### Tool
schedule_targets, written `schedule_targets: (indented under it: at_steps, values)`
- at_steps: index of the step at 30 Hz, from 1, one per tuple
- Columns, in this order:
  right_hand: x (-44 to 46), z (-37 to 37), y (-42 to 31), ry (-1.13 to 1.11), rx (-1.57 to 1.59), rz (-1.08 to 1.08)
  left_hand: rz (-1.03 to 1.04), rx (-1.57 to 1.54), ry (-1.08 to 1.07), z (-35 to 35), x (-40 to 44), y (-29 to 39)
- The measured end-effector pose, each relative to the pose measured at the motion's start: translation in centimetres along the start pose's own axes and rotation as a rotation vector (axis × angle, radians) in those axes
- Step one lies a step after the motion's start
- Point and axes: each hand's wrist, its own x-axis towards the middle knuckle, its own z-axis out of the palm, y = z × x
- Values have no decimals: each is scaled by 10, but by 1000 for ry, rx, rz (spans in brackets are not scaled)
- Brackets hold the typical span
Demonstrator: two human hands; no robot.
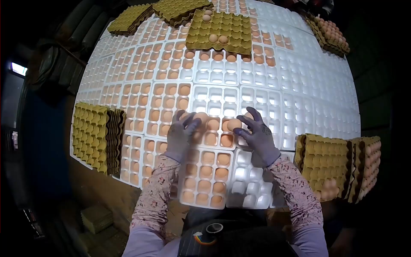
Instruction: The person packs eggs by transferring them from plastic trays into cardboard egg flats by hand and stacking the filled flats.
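My left hand point(180, 133), in a grey glove, has its fingers curled at a brown egg point(200, 118) over the white tray in the middle. A second egg shows partly behind those fingers; whether it is held too, I cannot tell. Opposite, my right hand point(259, 136), gloved alike, grips a brown egg point(234, 125) between thumb and fingers, with part of another egg point(248, 115) showing by its fingertips. Between the hands, several eggs point(212, 124) sit in the front pockets of that white tray point(216, 93). Its rear pockets hold none.
White trays point(295, 107) cover the table, those on the left filled with eggs. A yellow egg flat point(229, 30) with a few eggs lies ahead. Stacked flats stand at left point(92, 137) and right point(327, 162), the right ones with eggs. More stacks line the far edge.
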Motion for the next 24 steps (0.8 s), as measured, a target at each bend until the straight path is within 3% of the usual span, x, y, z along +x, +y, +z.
schedule_targets:
  at_steps: [2, 3, 5, 7, 8, 10, 11, 13, 14, 15, 17, 19, 21, 24]
  values:
    - [38, 17, -15, 92, -352, -63, 222, 579, 28, -2, 44, -18]
    - [52, 25, -15, 90, -367, -50, 308, 801, 16, 0, 58, -21]
    - [76, 42, -8, 56, -410, -45, 405, 755, 1, 0, 80, -18]
    - [83, 47, -32, -61, -251, -72, 501, 707, -20, 5, 101, -12]
    - [87, 56, -28, -89, -365, -228, 412, 643, -103, 9, 112, -9]
    - [98, 61, -32, -82, -396, -314, 231, 586, -251, 12, 125, 7]
    - [103, 63, -34, -77, -412, -357, 240, 576, -257, 14, 131, 7]
    - [122, 66, -27, 226, -84, -120, 259, 309, -184, 21, 142, 5]
    - [133, 72, -19, 335, 123, -125, 348, 169, -117, 34, 147, 2]
    - [143, 73, -7, 380, 62, -224, 329, -42, -118, 47, 148, 6]
    - [150, 80, 16, 468, 28, -300, 440, 89, -32, 79, 155, -2]
    - [139, 81, 22, 475, 405, -157, 509, 422, 7, 96, 150, -8]
    - [96, 60, 1, 505, 514, -65, 656, 560, 43, 115, 159, -43]
    - [5, 55, -11, 416, 766, -17, 624, 508, 66, 110, 157, -43]
